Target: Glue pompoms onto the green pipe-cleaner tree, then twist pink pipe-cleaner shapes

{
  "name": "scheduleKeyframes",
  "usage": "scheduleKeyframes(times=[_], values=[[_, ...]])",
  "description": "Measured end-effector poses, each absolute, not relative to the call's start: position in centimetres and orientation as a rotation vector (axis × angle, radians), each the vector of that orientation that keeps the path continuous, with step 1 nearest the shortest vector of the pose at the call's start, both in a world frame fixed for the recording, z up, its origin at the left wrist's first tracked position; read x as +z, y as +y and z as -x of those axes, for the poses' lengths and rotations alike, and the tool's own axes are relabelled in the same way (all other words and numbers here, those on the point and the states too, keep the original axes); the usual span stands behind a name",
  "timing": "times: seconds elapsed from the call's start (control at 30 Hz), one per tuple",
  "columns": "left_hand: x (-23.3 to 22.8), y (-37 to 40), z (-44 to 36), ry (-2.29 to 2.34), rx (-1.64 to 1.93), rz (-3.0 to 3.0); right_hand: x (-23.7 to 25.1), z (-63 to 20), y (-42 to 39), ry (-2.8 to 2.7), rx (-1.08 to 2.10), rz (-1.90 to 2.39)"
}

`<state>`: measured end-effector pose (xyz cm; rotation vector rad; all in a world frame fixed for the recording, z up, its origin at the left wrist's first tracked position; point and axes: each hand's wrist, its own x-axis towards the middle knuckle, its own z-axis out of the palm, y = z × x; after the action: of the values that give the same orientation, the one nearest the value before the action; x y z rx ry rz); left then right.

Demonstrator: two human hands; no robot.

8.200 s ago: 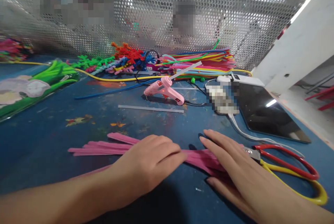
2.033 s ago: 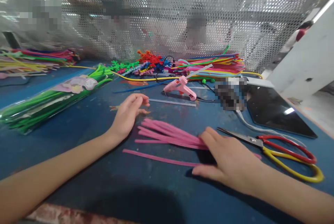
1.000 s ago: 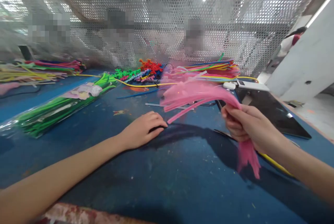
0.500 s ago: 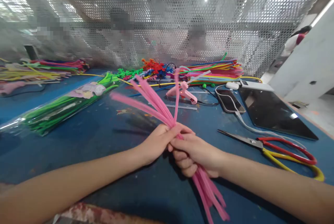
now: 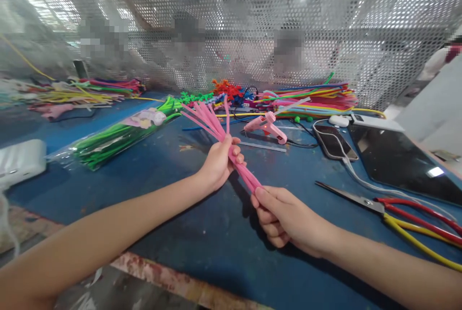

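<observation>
Pink pipe cleaners [image 5: 248, 178] are gripped by the curled left hand [image 5: 220, 161] and, farther down, the curled right hand [image 5: 283, 216]; scissors [image 5: 377, 207] lie right of them.

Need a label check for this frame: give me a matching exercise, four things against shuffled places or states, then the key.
Things:
1. pink stems
2. scissors
3. phone
4. green stems

Places or states:
A. between the glue gun and the tablet
B. inside a clear bag
C. gripped by the left hand and the right hand
D. red-and-yellow-handled, lying on the table

Pairs: 1-C, 2-D, 3-A, 4-B
</observation>
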<state>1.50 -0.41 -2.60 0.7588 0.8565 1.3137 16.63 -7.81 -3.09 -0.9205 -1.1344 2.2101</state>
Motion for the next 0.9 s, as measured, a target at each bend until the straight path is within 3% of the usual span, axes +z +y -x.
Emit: scheduleKeyframes(times=[0.23,0.67,0.9], values=[[-2.6,1.7,0.1,0.934,1.512,-0.726,-3.0,-16.6,-8.1,-1.233,2.186,0.965],[-3.2,1.6,-0.1,0.969,1.484,-0.803,-2.8,-16.7,-8.8,-1.428,2.122,1.013],[-3.1,3.2,1.5,1.01,1.613,-0.768,-2.7,-17.3,-9.3,-1.838,1.95,0.948]])
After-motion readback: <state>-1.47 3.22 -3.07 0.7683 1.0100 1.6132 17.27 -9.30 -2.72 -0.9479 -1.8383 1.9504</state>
